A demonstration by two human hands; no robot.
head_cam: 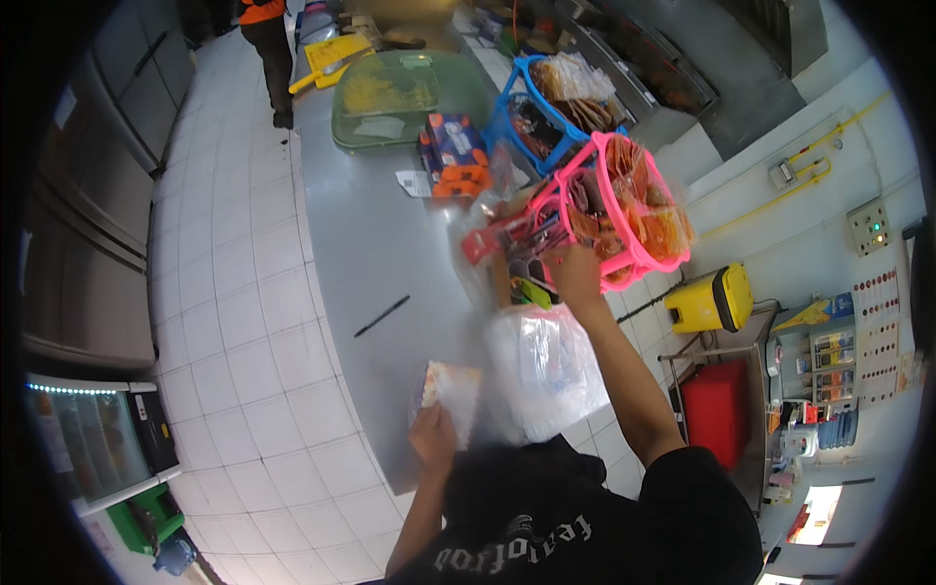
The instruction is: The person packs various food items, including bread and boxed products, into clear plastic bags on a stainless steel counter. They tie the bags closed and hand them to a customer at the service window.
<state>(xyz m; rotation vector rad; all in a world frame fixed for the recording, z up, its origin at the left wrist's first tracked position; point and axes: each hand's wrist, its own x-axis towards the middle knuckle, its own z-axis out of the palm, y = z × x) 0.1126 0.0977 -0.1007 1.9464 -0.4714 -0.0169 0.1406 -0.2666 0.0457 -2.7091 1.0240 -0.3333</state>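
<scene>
My left hand (pixel 433 439) pinches a patterned paper packet (pixel 452 395) with a white face, low over the near end of the steel table (pixel 365 241). My right hand (pixel 576 272) reaches among tools in a cardboard holder (pixel 502 279), beside the pink plastic basket (pixel 621 197). Its fingertips are hidden, so I cannot tell whether it grips anything. Close to it are a lime-green handle (pixel 536 294) and a red-handled tool (pixel 482 245). Filled clear bags of sauce or spice (pixel 658 227) are in the pink basket. A black pen (pixel 382 316) lies on the table.
Clear plastic bags (pixel 548 358) lie at the table's right edge. Farther along stand orange-and-blue boxes (pixel 457 150), a green lidded tub (pixel 409 99), a blue basket (pixel 526 117) and a yellow dustpan-like tray (pixel 333 58). A person (pixel 267 51) stands at the far left end.
</scene>
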